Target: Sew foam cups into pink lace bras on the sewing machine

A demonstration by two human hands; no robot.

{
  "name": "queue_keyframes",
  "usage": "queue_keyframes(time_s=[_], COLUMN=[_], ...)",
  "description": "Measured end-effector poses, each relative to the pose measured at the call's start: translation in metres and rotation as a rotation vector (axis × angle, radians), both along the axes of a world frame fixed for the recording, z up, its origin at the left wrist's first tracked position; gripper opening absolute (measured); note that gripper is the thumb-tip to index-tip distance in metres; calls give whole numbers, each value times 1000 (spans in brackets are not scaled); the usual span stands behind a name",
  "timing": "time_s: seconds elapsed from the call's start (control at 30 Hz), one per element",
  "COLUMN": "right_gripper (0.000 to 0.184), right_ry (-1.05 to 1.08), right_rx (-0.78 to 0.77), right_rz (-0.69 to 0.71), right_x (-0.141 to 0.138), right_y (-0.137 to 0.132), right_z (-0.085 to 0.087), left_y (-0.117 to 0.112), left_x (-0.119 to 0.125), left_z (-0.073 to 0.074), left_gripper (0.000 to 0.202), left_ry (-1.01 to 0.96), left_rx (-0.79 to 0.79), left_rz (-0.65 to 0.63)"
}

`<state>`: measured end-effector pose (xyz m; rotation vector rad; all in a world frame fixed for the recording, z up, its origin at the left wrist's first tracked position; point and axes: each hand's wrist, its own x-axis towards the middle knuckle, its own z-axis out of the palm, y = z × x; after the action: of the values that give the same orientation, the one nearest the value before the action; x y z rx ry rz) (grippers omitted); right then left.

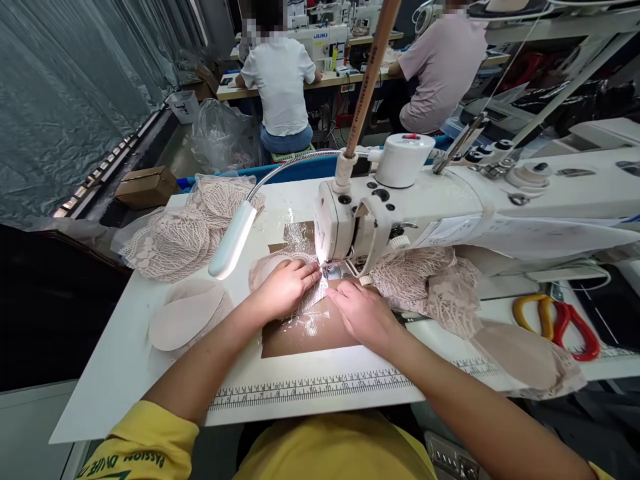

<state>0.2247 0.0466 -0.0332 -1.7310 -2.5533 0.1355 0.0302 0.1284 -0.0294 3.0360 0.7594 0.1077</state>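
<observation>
My left hand [285, 288] lies flat, fingers together, pressing a pale pink lace piece [313, 293] onto the bed of a white sewing machine [400, 207], just left of the needle. From the right, my right hand [363, 312] rests palm down on the same lace, fingers pointing at the presser foot [331, 272]. The lace sits on a brown taped patch [305, 333] of the table.
A stack of lace cups [175, 233] lies at the table's far left, and plain foam cups [187, 317] nearer. More lace pieces [430, 283] trail right under the machine arm. Yellow and red scissors [557, 323] lie far right. A gooseneck lamp [233, 240] hangs over the table. Two people sit at machines behind.
</observation>
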Motion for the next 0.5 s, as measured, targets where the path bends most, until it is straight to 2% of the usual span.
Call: queue_keyframes(time_s=[0.2,0.5], right_gripper=[38,42], right_ry=[16,43], right_rx=[84,154], right_rz=[20,-28], right_x=[4,4], right_y=[0,9], right_z=[-8,-10], left_y=[-17,2], left_x=[-4,-1], left_z=[-7,-7], left_gripper=[39,39], left_ry=[-58,-85], left_rx=[-45,-44], left_rz=[-43,-27])
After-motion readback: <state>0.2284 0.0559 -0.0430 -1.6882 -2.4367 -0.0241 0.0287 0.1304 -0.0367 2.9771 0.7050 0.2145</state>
